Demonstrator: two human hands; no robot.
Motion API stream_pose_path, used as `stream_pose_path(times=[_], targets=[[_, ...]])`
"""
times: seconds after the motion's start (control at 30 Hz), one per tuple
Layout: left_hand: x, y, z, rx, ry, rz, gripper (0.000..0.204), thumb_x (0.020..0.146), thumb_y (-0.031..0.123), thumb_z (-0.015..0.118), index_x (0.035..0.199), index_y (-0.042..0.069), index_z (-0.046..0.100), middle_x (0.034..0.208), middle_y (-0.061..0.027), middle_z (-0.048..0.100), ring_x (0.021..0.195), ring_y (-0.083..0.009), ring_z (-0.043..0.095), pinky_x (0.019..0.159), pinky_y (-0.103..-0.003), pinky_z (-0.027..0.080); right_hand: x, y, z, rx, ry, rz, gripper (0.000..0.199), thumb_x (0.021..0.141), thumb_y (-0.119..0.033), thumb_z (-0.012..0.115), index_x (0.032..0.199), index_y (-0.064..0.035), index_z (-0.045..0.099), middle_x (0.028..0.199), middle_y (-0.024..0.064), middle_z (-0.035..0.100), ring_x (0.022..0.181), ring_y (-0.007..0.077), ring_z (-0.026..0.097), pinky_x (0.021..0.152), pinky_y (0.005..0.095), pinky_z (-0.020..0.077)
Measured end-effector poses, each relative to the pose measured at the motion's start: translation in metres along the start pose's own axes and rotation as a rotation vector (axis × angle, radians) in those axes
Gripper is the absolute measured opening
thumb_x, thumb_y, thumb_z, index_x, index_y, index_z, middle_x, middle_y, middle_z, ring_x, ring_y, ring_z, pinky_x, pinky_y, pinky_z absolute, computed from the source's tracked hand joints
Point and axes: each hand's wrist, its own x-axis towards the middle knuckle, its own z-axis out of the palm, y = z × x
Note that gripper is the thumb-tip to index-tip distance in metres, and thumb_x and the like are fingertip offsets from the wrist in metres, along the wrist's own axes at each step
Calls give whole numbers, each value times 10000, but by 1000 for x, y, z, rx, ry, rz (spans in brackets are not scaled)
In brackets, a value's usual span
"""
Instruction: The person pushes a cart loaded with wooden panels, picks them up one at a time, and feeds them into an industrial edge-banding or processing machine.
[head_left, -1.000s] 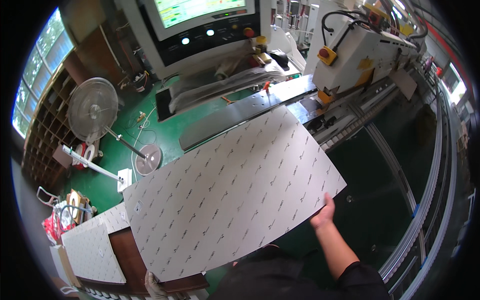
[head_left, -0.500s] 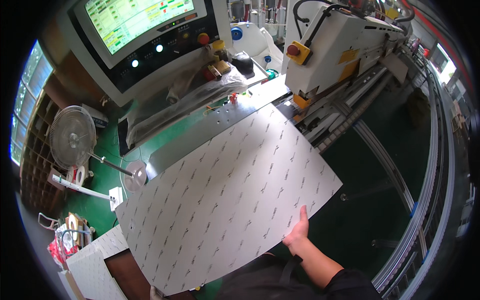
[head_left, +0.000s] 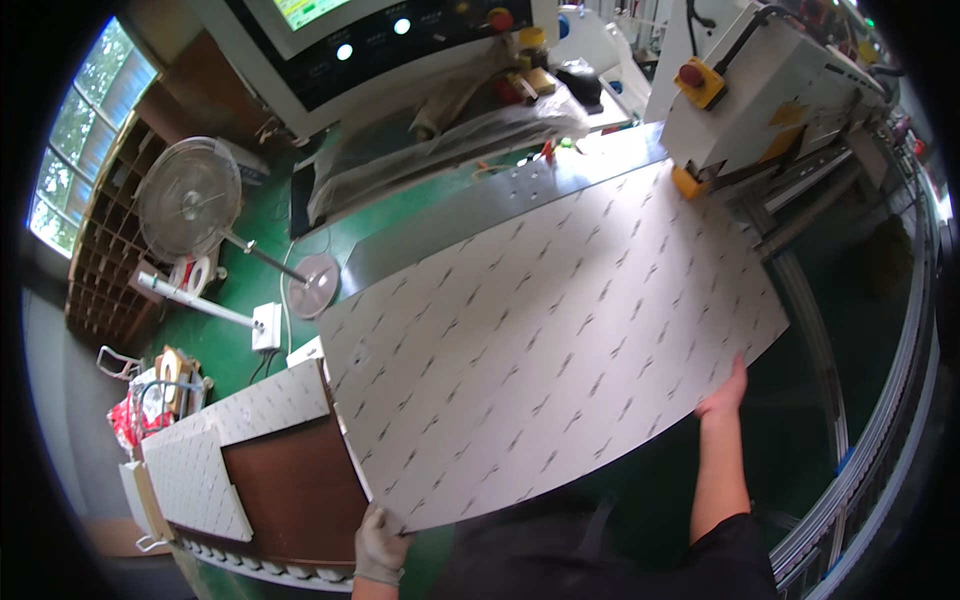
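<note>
A large, flat, light-coloured panel (head_left: 545, 350) with a repeated dark print spans the middle of the head view. Its far edge lies over or against a grey metal table (head_left: 450, 235); whether it rests there I cannot tell. My left hand (head_left: 380, 548), in a light glove, is closed on the panel's near left corner. At the near right edge, my bare right hand (head_left: 722, 392) grips the panel with the thumb along the edge and the fingers hidden underneath. Past the panel's far right end stands a white machine head (head_left: 735, 115) with a yellow block under it.
Left of the panel, a dark brown board (head_left: 295, 485) and printed panels (head_left: 195, 480) lie on a low stack. A standing fan (head_left: 190, 200) is farther back. A control console (head_left: 330, 75) stands at the far side, and a curved metal rail (head_left: 890, 400) runs along the right.
My view has swung left and down, so the panel appears farther right. More of my gloved left hand and the brown board now shows. Both hands keep hold of the panel.
</note>
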Motion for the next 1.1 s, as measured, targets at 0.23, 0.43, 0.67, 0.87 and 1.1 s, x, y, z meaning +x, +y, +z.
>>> stream_pose_path(times=[0.23,0.43,0.67,0.87,1.1], targets=[[-6,-27,85,61,-156,-154,561,1000,165,467,1552,227,387,1542,-65,458,1409,-317,456,1123,-586,381,67,-60,-40,35,-4,-217,528,1036,-365,468,1421,-9,525,1407,155,600,1293,342,570,1107,477,441],[7,-14,122,514,-211,-246,584,1050,340,527,1566,119,364,1484,-101,507,1354,-276,512,1092,-487,433,-51,63,6,101,27,223,531,1038,-337,473,1458,-12,482,1466,165,547,1333,361,524,1153,510,391],[154,56,170,1708,-321,1267,549,996,215,620,1466,-6,441,1472,-256,480,1377,-450,445,1149,-518,362,-188,211,-6,-97,-87,417,562,1018,-433,537,1466,-101,480,1463,91,557,1341,329,520,1129,494,404],[268,113,214,2222,-77,1205,1013,769,547,801,1537,69,343,1614,-207,296,1512,-418,228,1248,-536,140,-155,249,2,5,-52,147,610,1018,-392,539,1484,-12,435,1480,147,527,1371,338,487,1161,485,375],[279,150,178,2270,-141,1202,1027,714,483,836,1504,59,337,1587,-216,309,1500,-430,235,1243,-561,145,-150,252,21,186,17,126,669,984,-448,541,1510,-47,438,1504,147,516,1374,378,477,1169,525,357]])
